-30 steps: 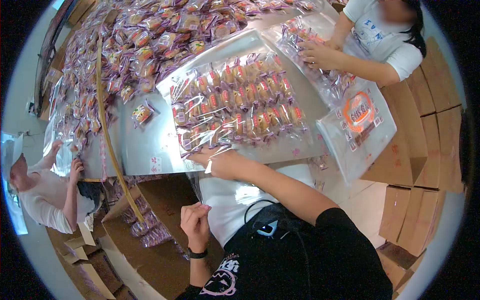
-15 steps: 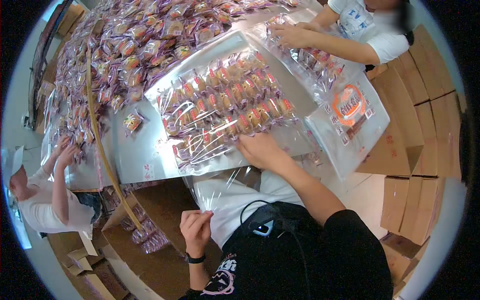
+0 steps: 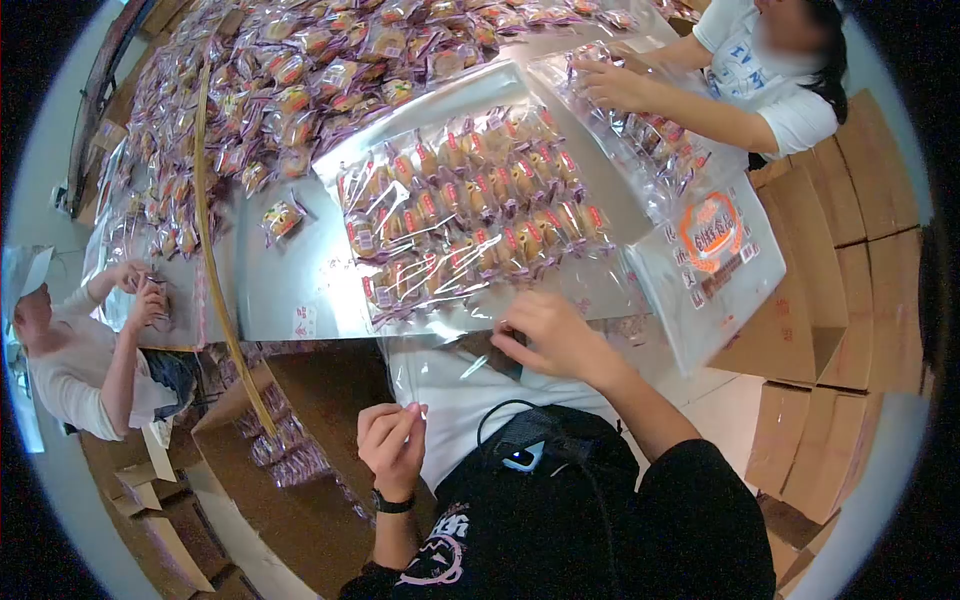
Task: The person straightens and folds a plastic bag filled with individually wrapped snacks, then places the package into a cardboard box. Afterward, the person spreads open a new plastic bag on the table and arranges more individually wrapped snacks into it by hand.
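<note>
A large clear bag (image 3: 470, 225) lies on the metal table, with rows of small wrapped cakes (image 3: 480, 195) inside. Its loose end hangs over the table's front edge. My left hand (image 3: 391, 440), wearing a black band, pinches the edge of that hanging film in front of my body. My right hand (image 3: 548, 335) is over the table edge at the bag's near side, its fingers apart and curved, with no cake in them. A single wrapped cake (image 3: 283, 219) rests on the metal left of the bag.
Heaped wrapped cakes (image 3: 300, 75) cover the table's far side. Flat printed bags (image 3: 710, 250) lie at the right. Co-workers handle packets at upper right (image 3: 740, 90) and left (image 3: 85, 350). A long strip (image 3: 205, 220) divides the table; an open carton (image 3: 320, 420) stands below.
My right hand has moved from the bag's lower left toward the right, and has come off the cakes to the table edge. My left hand keeps its pinch on the film.
</note>
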